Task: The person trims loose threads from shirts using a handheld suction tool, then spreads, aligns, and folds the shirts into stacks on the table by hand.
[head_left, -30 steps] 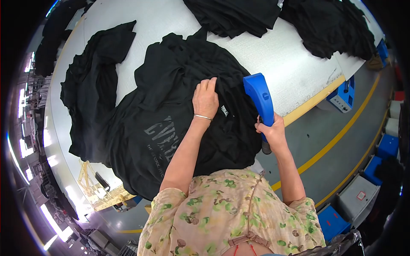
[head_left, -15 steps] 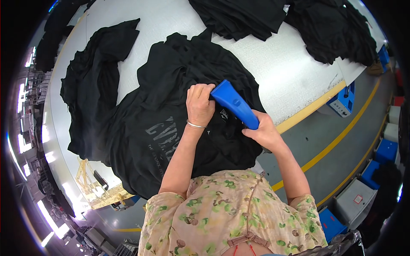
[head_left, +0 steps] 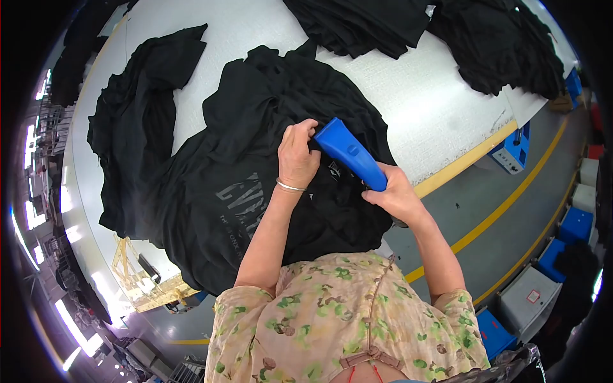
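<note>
My right hand [head_left: 394, 193] is wrapped round the lower end of a blue handheld trimmer [head_left: 351, 153], shaped like a hair clipper. Its wide head points up and left over a black garment [head_left: 255, 121]. Just left of that head, my left hand [head_left: 298, 155] has its fingers curled down on the black cloth, seemingly gripping it; the fingertips are partly hidden. Grey block lettering [head_left: 241, 199] shows on the garment below my left forearm. The cloth lies bunched on the white table [head_left: 408, 96] and reaches down to my body.
More black garments lie at the table's far side [head_left: 364, 29] and far right [head_left: 498, 48]. A yellow table edge [head_left: 469, 156] runs along the right, with a blue box [head_left: 511, 156] beneath it. Bins [head_left: 530, 297] stand beyond the yellow-lined floor. A wooden piece [head_left: 131, 271] is at left.
My left hand has drawn slightly left, opening a small gap from the trimmer's head. The trimmer and my right hand have hardly moved. The whole view shifts slightly.
</note>
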`<state>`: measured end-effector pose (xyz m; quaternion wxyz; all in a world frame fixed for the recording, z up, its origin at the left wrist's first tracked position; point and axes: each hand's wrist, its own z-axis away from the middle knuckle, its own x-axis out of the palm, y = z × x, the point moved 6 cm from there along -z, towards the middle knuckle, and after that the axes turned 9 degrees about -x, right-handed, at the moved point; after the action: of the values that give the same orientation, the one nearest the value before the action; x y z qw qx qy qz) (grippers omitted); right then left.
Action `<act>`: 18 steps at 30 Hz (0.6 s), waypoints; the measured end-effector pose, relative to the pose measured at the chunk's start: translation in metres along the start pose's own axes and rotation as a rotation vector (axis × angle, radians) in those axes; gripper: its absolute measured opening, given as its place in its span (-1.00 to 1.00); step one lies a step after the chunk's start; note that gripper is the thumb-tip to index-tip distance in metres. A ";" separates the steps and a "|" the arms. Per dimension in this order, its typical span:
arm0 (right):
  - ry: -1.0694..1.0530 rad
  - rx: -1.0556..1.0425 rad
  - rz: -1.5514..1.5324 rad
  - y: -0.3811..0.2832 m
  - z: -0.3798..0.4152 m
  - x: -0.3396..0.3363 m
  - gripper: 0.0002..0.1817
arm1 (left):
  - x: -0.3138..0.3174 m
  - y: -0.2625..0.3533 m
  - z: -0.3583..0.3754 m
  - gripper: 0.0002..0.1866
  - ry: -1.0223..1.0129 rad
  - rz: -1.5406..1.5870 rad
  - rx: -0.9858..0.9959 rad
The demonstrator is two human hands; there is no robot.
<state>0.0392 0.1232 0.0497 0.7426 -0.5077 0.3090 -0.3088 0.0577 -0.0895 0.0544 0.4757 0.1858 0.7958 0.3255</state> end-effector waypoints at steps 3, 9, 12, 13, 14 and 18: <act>0.039 0.036 -0.112 -0.001 0.002 -0.002 -0.79 | -0.002 -0.005 0.003 -0.40 0.005 0.004 -0.036; -0.073 -0.035 0.097 0.001 0.003 -0.001 -0.78 | 0.003 -0.003 0.001 -0.42 0.012 0.017 -0.029; 0.061 0.002 -0.128 0.003 0.007 -0.003 -0.76 | 0.000 -0.004 0.003 -0.40 0.023 0.017 -0.026; 0.107 0.017 -0.210 0.005 0.008 -0.006 -0.76 | 0.000 -0.004 0.003 -0.40 0.021 0.011 -0.019; 0.063 0.037 -0.179 0.008 0.007 -0.005 -0.76 | 0.001 -0.003 0.002 -0.40 0.019 0.010 -0.010; -0.029 -0.019 -0.036 0.002 0.005 0.001 -0.79 | 0.005 -0.003 0.002 -0.39 -0.006 -0.018 -0.010</act>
<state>0.0439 0.1263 0.0497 0.7365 -0.5248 0.2917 -0.3116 0.0572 -0.0880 0.0483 0.4819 0.1775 0.7943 0.3245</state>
